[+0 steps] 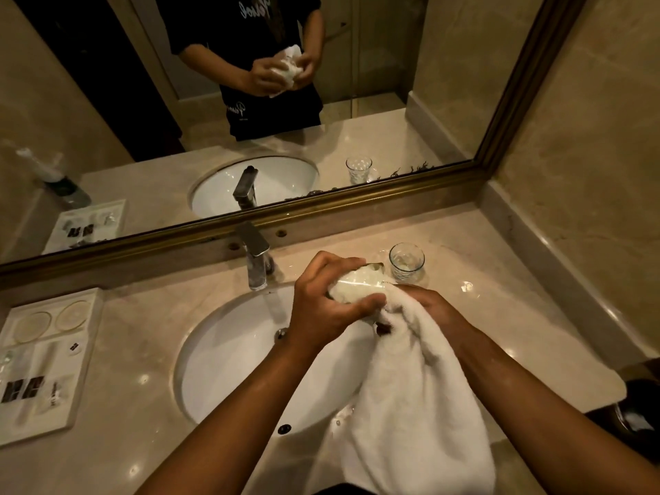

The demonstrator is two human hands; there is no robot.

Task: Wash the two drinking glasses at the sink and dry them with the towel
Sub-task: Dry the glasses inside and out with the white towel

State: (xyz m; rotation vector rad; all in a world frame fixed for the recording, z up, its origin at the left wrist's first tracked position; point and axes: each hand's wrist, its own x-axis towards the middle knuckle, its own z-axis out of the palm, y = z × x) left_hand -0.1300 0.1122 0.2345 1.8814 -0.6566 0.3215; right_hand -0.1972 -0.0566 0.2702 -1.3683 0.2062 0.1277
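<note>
My left hand (326,300) grips a clear drinking glass (360,280) lying on its side above the white sink basin (228,359). White towel (418,387) is stuffed inside the glass and hangs down over the basin's right rim. My right hand (434,307) holds the towel just right of the glass, partly covered by the cloth. A second clear glass (406,260) stands upright on the marble counter (500,301), behind and to the right of my hands.
A chrome tap (258,257) rises behind the basin, with no water seen running. A white amenity tray (43,359) with small packets lies at the left. A framed mirror (250,101) spans the back wall. A dark bin (639,409) stands at the right edge.
</note>
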